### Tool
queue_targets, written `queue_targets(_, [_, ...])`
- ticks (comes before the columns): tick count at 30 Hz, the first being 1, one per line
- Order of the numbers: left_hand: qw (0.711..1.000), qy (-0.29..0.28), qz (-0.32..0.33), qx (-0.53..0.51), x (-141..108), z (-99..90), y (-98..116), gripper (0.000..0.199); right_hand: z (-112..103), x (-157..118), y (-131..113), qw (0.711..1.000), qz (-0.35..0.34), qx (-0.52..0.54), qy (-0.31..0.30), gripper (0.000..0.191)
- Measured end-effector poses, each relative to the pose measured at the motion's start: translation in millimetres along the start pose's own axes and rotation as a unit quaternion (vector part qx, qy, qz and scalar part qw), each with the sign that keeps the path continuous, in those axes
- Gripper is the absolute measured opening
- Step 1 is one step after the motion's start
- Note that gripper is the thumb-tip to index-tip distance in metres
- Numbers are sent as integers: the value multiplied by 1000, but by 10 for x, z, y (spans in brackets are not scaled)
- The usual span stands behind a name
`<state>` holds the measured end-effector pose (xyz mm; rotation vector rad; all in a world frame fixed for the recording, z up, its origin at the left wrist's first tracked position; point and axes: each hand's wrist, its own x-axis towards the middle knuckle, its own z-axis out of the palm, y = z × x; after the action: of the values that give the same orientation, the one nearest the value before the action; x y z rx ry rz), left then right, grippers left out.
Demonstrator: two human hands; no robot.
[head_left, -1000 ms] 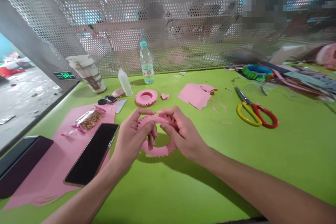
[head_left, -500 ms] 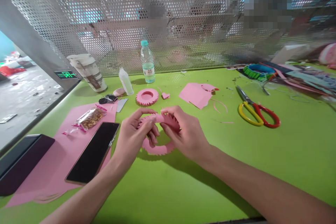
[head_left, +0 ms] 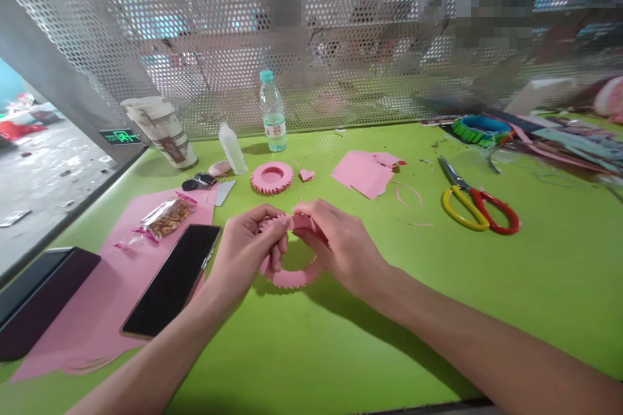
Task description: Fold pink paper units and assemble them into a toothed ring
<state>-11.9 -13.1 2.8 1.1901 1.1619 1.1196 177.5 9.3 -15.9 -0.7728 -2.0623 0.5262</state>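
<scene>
Both hands grip a pink paper ring (head_left: 294, 277) with a saw-toothed outer edge, held just over the green table. My left hand (head_left: 250, 240) pinches its upper left part between thumb and fingers. At the upper right, my right hand (head_left: 335, 233) is closed on the same band, its fingers covering part of the teeth. Beyond the hands lies a similar toothed pink paper ring (head_left: 272, 187), with a dark-pink recessed middle. A small folded pink paper heart (head_left: 306, 175) is beside it. Pink paper pieces (head_left: 363, 174) lie farther right.
Scissors (head_left: 479, 207) with yellow and red handles lie right. A water bottle (head_left: 274, 117), a white glue bottle (head_left: 233, 150) and a paper cup (head_left: 163, 133) stand at the back. On the left, a phone (head_left: 170, 282) and a snack packet (head_left: 168, 219) rest on pink sheets (head_left: 97, 292).
My right hand has shifted slightly left along the ring, bringing its fingertips nearer my left thumb. Both hands keep hold of the ring.
</scene>
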Motion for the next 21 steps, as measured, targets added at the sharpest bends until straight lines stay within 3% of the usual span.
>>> queue_targets(15, [1000,-11,0,-26,-7,40,-22,25,-11,7,-32,999,13,40,-4,8])
queue_targets(19, [996,2,-4,-86,15,56,-55,24,-31,69,-63,984,134,116,11,13])
queue_targets(21, [990,19,-14,-136,32,65,-72,23,-15,102,-62,947,232,222,20,24])
